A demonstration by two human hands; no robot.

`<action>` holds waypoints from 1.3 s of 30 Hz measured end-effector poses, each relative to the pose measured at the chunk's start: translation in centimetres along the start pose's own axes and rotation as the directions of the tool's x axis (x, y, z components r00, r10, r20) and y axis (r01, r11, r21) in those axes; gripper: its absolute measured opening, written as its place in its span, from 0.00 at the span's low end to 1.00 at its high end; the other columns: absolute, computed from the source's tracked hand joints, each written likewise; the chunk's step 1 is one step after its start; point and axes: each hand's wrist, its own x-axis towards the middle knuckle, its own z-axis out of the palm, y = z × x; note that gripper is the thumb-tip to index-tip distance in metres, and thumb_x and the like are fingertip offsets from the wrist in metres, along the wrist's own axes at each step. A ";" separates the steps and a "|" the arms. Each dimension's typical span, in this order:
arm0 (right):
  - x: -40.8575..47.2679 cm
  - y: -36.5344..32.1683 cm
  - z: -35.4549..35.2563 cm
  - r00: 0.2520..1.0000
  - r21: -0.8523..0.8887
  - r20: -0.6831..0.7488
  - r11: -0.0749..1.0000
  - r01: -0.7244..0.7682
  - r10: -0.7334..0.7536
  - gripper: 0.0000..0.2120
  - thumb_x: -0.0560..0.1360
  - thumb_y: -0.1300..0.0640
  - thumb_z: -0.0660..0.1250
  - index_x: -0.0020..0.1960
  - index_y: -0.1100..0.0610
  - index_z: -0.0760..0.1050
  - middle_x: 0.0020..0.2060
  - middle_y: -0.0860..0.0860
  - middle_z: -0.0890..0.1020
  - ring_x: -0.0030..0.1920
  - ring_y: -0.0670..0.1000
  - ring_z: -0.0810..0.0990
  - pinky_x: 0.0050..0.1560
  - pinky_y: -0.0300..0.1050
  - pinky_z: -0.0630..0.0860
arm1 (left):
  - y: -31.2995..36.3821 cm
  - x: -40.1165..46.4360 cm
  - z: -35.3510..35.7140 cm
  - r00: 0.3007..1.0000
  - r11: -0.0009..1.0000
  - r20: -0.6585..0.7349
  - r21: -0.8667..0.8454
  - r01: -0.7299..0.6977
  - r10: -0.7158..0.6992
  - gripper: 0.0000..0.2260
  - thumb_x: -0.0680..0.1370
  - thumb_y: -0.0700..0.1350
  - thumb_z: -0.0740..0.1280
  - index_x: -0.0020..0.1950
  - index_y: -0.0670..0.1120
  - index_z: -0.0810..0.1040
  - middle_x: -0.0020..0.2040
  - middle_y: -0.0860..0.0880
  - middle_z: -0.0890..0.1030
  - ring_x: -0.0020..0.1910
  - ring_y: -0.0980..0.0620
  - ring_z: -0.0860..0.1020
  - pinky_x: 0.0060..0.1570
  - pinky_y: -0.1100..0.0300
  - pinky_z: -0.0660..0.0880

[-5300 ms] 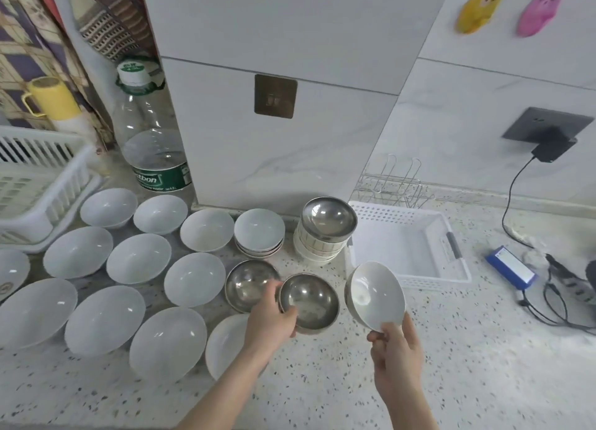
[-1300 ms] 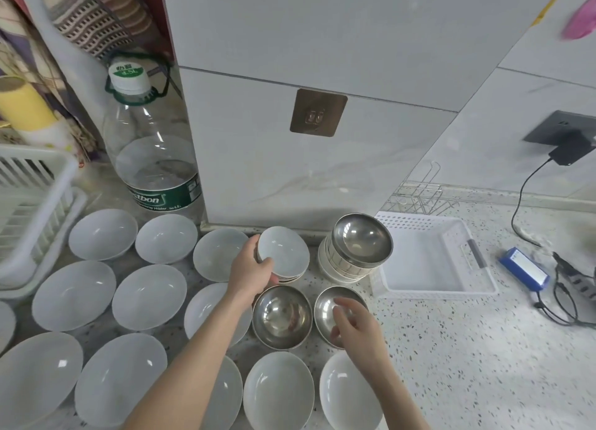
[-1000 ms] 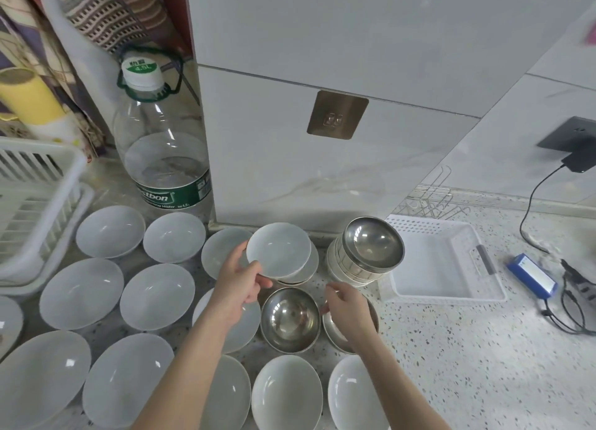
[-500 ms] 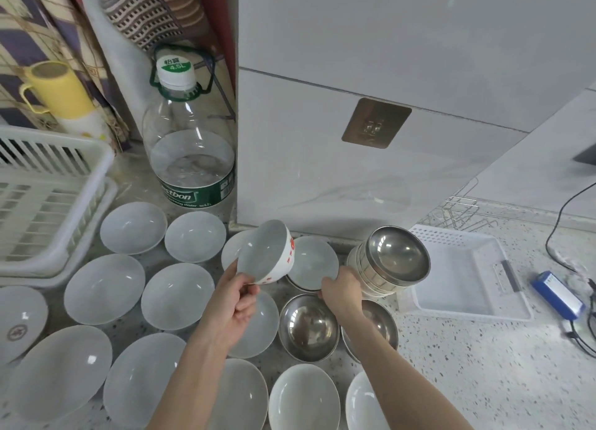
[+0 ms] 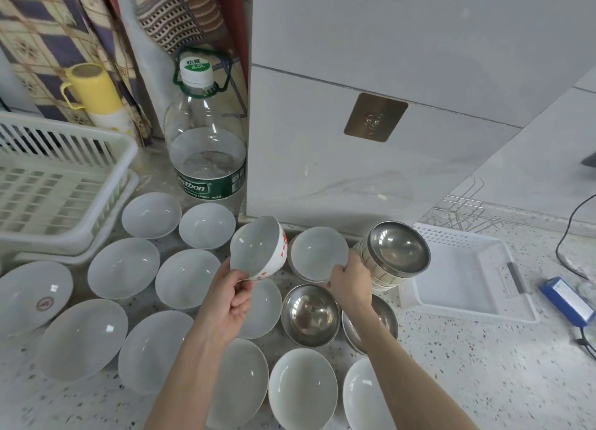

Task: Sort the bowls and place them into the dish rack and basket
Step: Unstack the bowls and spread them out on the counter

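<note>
From the head view, the person's left hand (image 5: 227, 304) holds a white bowl with red marks (image 5: 259, 249) up off the table (image 5: 483, 381), tilted so its hollow faces the camera; the thumb and fingers (image 5: 240, 289) pinch its lower rim. The right hand (image 5: 350, 283) reaches to the next white bowl (image 5: 317, 254), which sits on top of a short stack by the foot of the white cabinet (image 5: 371, 107), and its curled fingers grip that bowl's near edge.

Just right of that hand stands a stack of ribbed bowls topped by a steel bowl (image 5: 398, 247), leaning a little. Two more steel bowls sit nearer: one (image 5: 309, 315) in plain sight between the two forearms, the other (image 5: 383, 320) partly hidden under the right wrist.

White bowls (image 5: 124, 268) of several sizes are spread in rows across the left and near side of the table, all upright. The white dish rack (image 5: 61, 184) stands at the far left with nothing visible in it. The shallow white basket (image 5: 464, 278) lies to the right of the stack. A large water bottle (image 5: 206, 146) stands against the cabinet, and a yellow mug (image 5: 92, 89) sits behind the rack. A blue device (image 5: 567, 304) with a cable lies at the far right.
</note>
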 end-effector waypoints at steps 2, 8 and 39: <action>-1.2 0.3 -0.7 0.998 0.034 -0.016 0.997 0.068 -0.068 0.22 0.75 0.66 0.54 0.68 0.59 0.69 0.45 0.58 0.82 0.44 0.60 0.82 0.42 0.51 0.79 | -0.4 -0.9 0.1 1.000 1.000 0.015 0.006 -0.025 0.025 0.18 0.78 0.34 0.56 0.39 0.51 0.79 0.28 0.50 0.70 0.17 0.60 0.59 0.14 0.70 0.54; -5.1 2.7 -4.1 0.994 0.292 -0.019 0.950 0.108 -0.107 0.24 0.73 0.66 0.56 0.64 0.48 0.72 0.41 0.49 0.82 0.36 0.52 0.83 0.34 0.42 0.76 | -2.6 -3.6 1.3 0.992 0.995 0.092 0.050 -0.086 0.081 0.19 0.77 0.35 0.59 0.57 0.56 0.78 0.28 0.52 0.70 0.19 0.60 0.59 0.15 0.69 0.57; -3.3 25.1 -15.4 0.977 0.345 0.211 0.938 -0.038 -0.038 0.24 0.73 0.67 0.55 0.66 0.52 0.73 0.39 0.54 0.83 0.26 0.42 0.79 0.24 0.34 0.71 | -21.3 -9.4 14.4 0.991 0.987 -0.002 0.099 -0.130 0.131 0.23 0.81 0.34 0.57 0.65 0.59 0.76 0.30 0.46 0.75 0.20 0.58 0.64 0.16 0.68 0.61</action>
